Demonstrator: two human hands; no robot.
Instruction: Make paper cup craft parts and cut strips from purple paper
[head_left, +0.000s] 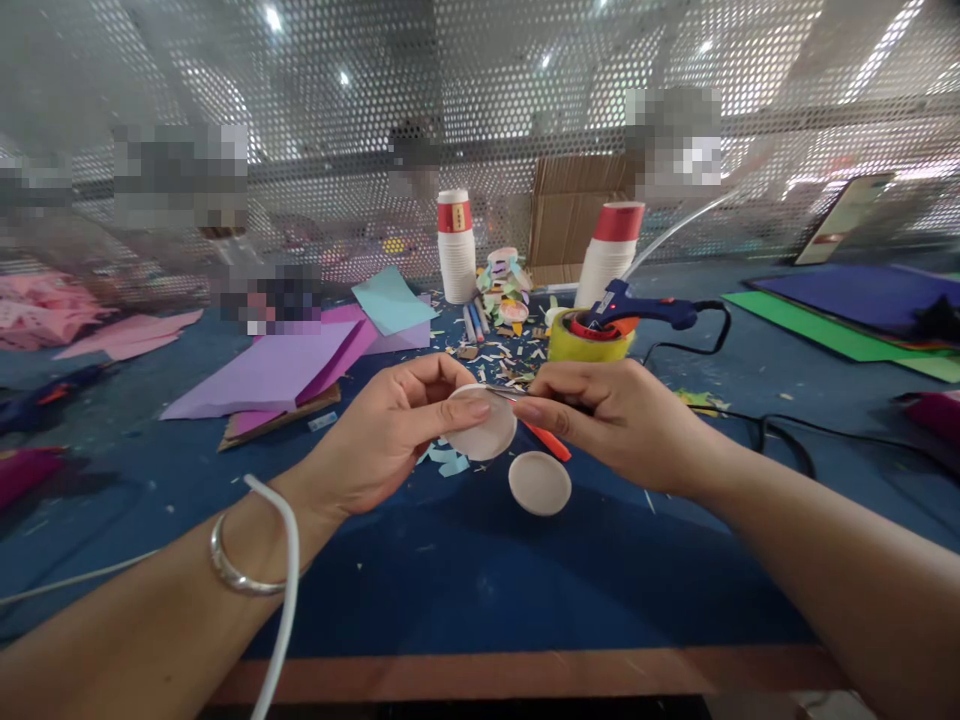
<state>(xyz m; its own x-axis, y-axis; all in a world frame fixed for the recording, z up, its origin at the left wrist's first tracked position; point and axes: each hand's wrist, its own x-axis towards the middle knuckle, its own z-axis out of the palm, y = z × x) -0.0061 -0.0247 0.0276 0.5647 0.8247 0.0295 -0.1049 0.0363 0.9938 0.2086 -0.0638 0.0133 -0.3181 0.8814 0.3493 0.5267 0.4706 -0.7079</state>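
1. White paper disc (pixel 480 432), shallow, probably a cup bottom — pinched between thumb and fingers of the left hand (pixel 390 430), left of the yellow tape roll (pixel 590 347) and nearer the wearer.
2. Right hand (pixel 630 420) closed round a slim metal tool (pixel 502 391); tip at the disc's far rim. Can't tell if scissors or tweezers.
3. Loose disc (pixel 540 483) lies on the blue table (pixel 420 590), nearer the wearer than the tape roll and slightly left; neither hand on it.
4. Done, judging by looks: both discs are free of any cup wall. Edge at the tool tip too small to judge.
5. Remaining, as a judgement: held disc mid-work at its rim; loose disc's rim looks whole, the two unjoined.
6. Blue glue gun (pixel 637 306) rests on the tape roll, unheld — no glue visible on either disc.
7. Paper cups stand stacked behind the tape roll (pixel 600 262) and farther left (pixel 457 262); paper scraps (pixel 517 345) left of it.
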